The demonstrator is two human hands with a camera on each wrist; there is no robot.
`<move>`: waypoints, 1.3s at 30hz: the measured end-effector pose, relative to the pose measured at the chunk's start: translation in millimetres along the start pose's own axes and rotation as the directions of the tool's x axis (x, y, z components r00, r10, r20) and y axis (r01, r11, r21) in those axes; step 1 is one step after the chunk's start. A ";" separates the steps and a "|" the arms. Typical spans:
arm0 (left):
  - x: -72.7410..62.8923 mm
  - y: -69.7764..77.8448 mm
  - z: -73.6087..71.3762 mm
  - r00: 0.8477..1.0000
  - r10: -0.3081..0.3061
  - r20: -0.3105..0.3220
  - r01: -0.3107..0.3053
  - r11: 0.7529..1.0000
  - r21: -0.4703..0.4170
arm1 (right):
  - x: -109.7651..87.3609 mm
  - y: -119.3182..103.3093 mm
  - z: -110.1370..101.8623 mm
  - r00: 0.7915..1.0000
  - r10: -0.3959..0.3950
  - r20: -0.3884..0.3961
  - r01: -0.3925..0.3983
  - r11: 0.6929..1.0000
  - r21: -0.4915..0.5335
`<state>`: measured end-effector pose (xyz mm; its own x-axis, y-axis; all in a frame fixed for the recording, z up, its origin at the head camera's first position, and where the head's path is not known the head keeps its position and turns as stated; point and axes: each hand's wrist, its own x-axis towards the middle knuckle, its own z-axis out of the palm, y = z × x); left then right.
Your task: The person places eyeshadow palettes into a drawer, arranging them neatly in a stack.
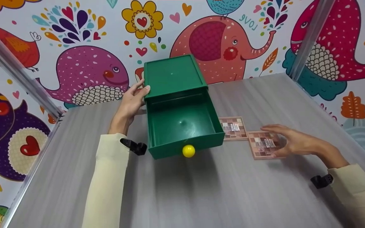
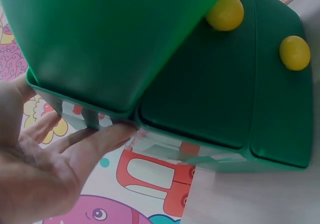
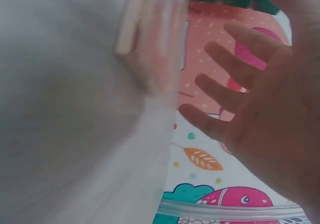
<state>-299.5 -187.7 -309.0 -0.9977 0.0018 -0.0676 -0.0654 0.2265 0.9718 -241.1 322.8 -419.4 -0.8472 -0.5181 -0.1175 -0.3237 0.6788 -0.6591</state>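
Head: green cabinet [image 1: 173, 76] is being braced by the left hand [image 1: 130, 103], fingers loosely extended along its side, toward the counter's [image 1: 182, 199] back edge; presumably being steadied against the weight of the pulled-out drawer [image 1: 182, 122]. Right hand [image 1: 298, 142] is being held half-open, no grip showing, over the pinkish checked box [image 1: 261, 147] toward the counter's right edge; contact can't be told. Left wrist: two closed drawers [image 2: 200, 88] are being shown, smooth green, yellow knobs [image 2: 225, 12]. Right wrist: spread fingers are being seen beside a blurred box [image 3: 150, 33].
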 end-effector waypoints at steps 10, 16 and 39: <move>-1.4 -0.7 -0.4 1.000 -0.010 -0.001 0.010 1.000 -0.012 | 0.7 16.1 1.2 0.995 0.066 0.072 -0.060 0.995 -0.083; -0.3 -2.3 -0.4 1.000 -0.008 -0.003 0.008 1.000 -0.003 | 2.9 14.4 1.4 0.993 0.077 0.094 -0.067 0.992 -0.105; -0.1 -3.5 0.3 1.000 0.000 -0.011 0.000 1.000 0.001 | 0.3 16.7 6.0 0.993 0.117 -0.022 -0.119 0.981 -0.155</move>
<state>-299.2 -188.2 -312.5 -0.9978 -0.0092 -0.0651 -0.0655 0.2276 0.9716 -244.3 330.8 -434.9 -0.8882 -0.4237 -0.1776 -0.2820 0.8080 -0.5173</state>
